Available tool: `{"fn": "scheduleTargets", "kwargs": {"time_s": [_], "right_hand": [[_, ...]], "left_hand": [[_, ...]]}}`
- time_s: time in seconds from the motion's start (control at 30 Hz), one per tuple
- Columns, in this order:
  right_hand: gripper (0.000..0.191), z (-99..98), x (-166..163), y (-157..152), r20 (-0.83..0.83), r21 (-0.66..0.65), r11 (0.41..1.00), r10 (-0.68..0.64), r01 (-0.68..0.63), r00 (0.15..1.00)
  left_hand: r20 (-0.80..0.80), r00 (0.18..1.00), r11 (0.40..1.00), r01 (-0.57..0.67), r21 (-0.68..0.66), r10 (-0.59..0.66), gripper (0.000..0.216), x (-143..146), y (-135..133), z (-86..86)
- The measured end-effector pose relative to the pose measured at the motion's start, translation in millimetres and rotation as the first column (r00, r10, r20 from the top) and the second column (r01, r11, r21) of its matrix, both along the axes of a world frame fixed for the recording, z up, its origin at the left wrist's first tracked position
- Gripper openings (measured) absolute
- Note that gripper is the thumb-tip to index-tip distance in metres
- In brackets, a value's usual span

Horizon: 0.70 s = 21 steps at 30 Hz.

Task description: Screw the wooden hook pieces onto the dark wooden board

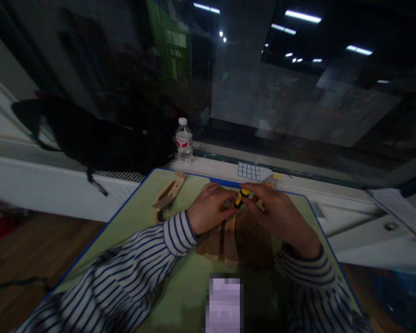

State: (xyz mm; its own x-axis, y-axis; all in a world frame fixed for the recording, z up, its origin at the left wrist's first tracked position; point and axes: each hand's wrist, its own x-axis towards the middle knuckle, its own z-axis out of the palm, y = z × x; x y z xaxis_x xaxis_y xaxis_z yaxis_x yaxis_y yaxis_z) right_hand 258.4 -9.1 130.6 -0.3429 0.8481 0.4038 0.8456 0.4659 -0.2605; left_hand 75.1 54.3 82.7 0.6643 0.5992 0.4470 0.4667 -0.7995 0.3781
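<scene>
The small yellow and black piece (241,197) sits at 3 o'clock from the left hand (210,209) and 9 o'clock from the right hand (278,216), both pinching it, with the wooden slats (224,241) at 6 o'clock.

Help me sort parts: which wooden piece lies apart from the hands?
The pale angled piece lying alone left of the left hand; the other slats sit bunched beneath it and the right hand.
</scene>
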Motion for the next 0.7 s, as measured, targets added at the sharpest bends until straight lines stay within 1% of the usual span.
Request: {"fn": "scheduleTargets", "kwargs": {"time_s": [0.23,0.37,0.5,0.7], "right_hand": [[0.030,-0.7,-2.4,-0.6,0.001,-0.027,0.999,-0.025,0.025,1.000],[0.030,-0.9,-2.1,-1.3,0.014,-0.018,0.999,-0.038,0.038,0.999],[0.030,-0.7,-2.3,-1.7,0.024,-0.004,0.999,-0.047,0.047,0.999],[0.030,-1.2,-3.1,-1.4,0.043,-0.018,0.996,-0.082,0.083,0.996]], "left_hand": [[-0.032,0.999,1.000,0.007,0.026,-0.006,0.024,0.5,-1.1,-0.6],[-0.044,0.999,0.999,0.001,0.044,0.001,0.022,0.5,-2.5,0.7],[-0.037,0.999,1.000,0.005,0.031,-0.003,0.022,0.6,-3.9,1.8],[-0.038,0.999,1.000,-0.005,0.026,0.006,0.022,1.1,-4.9,3.6]]}}
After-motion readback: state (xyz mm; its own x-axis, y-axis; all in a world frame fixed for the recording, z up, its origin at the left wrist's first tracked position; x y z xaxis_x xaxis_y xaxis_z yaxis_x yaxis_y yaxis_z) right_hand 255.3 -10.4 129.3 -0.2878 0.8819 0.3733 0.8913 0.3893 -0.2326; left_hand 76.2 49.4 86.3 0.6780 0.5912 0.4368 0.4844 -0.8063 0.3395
